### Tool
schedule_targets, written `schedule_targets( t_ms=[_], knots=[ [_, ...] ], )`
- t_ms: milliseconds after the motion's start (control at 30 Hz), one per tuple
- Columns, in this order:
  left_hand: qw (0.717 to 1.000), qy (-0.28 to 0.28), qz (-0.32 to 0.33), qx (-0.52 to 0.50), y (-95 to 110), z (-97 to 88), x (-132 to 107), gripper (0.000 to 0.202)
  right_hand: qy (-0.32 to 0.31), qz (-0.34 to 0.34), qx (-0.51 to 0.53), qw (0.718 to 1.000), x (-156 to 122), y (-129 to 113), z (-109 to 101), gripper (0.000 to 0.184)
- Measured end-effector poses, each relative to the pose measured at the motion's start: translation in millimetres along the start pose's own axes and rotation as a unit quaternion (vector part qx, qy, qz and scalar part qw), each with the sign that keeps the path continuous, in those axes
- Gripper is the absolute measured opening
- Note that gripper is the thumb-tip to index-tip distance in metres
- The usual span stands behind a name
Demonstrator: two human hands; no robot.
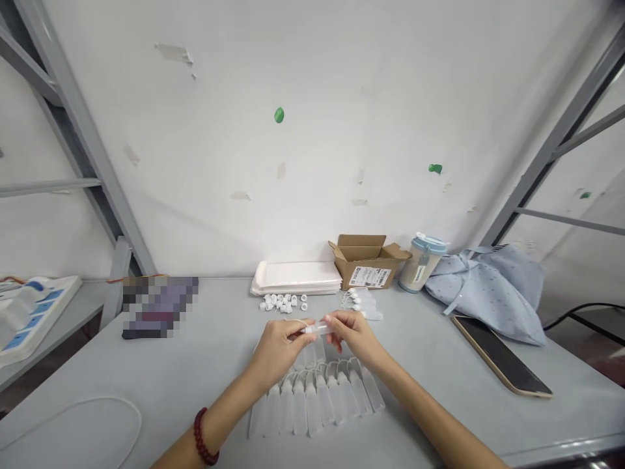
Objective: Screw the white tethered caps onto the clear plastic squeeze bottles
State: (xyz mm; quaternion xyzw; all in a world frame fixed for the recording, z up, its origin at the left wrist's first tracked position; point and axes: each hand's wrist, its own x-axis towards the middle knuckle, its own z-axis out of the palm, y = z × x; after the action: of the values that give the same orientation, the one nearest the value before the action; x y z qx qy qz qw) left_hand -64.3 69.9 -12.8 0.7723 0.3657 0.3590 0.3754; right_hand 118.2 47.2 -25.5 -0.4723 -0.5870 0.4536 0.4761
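Note:
Above the middle of the table, both hands hold one small translucent plastic bottle (320,330) lying sideways. My left hand (278,348) pinches its white cap end, where a thin white cord shows. My right hand (352,332) grips the other end of its body between thumb and fingers. Below the hands lies a row of several similar translucent bottles (313,404), with thin cord loops at their tops. More bottles lie partly hidden behind the left hand. Beyond the hands is a loose pile of small white caps (280,302). A few corded bottles (365,304) lie right of it.
At the back stand a stack of white trays (297,277), an open cardboard box (366,264) and a blue-lidded cup (422,264). To the right lie a light blue cloth bag (488,286) and a phone (502,355). A power strip (36,316) is far left.

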Motion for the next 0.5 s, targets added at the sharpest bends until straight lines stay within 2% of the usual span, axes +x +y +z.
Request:
schedule_targets(
  t_ms=[233, 500],
  knots=[
    [0.999, -0.009, -0.035, 0.000, -1.4, 2.4, 1.4, 0.017, -0.006, 0.031, 0.023, 0.999, 1.5, 8.0, 0.6, 0.048],
    [0.997, -0.077, -0.025, -0.014, -1.0, 0.7, 1.0, 0.025, -0.009, 0.038, 0.031, 0.999, 1.3, 7.2, -0.8, 0.046]
  ],
)
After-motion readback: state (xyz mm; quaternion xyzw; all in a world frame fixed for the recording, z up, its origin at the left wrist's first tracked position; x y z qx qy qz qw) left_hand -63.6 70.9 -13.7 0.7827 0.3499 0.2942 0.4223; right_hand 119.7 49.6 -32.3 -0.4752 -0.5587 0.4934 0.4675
